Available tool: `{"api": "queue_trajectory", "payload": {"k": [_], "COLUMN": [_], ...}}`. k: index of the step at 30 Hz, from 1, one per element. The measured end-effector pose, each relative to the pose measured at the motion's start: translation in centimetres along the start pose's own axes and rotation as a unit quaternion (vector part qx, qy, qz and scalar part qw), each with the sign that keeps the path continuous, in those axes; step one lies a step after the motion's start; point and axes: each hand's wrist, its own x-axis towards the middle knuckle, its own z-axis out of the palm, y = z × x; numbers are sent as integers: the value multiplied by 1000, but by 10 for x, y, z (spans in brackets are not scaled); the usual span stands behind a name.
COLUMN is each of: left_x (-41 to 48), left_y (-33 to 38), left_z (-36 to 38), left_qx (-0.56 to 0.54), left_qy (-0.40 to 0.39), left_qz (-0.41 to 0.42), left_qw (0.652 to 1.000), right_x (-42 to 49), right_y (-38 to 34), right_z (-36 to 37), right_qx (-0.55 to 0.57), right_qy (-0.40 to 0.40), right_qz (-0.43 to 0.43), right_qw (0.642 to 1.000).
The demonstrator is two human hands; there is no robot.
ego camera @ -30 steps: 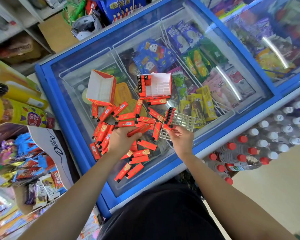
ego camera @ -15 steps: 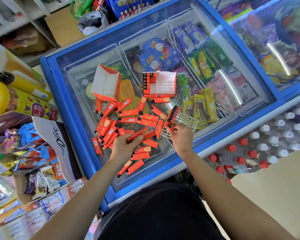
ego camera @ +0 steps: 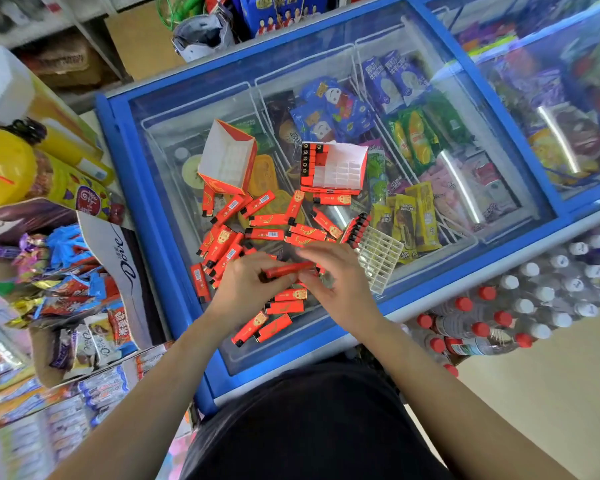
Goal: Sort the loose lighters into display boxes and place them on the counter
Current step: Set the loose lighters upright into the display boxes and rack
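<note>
- Red plastic, hard and glossy: the held lighter (ego camera: 288, 269) lies crosswise between both hands, over the near middle of the glass freezer lid (ego camera: 174, 140).
- Head view: the left hand (ego camera: 246, 289) pinches its left end with curled fingers. The right hand (ego camera: 336, 275) closes thumb and fingers on the right end (blurred, so exact contact is unclear).
- Loose lighters (ego camera: 267, 233) lie strewn around the hands. A white grid tray (ego camera: 381, 261) sits just right.
- Farther off stands a part-filled display box (ego camera: 340, 168), with an empty box (ego camera: 227, 161) tilted to its left.
- Each lighter looks light, stiff and slick. Best pinched on the flat sides at mid-body, away from the black cap.
</note>
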Motion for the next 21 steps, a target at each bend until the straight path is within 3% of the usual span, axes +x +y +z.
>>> {"api": "queue_trajectory", "payload": {"k": [3, 9, 14, 21], "left_x": [-1, -9, -14, 13], "left_y": [3, 16, 26, 27], "left_z": [-4, -2, 2, 2], "left_qx": [6, -141, -139, -171], "left_qy": [33, 95, 132, 149], "left_qz": [16, -93, -33, -41], "left_qw": [999, 981, 981, 973], "right_x": [6, 4, 2, 20], "right_y": [-2, -10, -10, -4], "right_z": [4, 3, 2, -18], "right_qx": [45, 174, 235, 257], "right_qy": [-35, -54, -43, 14], "right_qz": [26, 138, 169, 193], "right_qw": [998, 974, 956, 947]}}
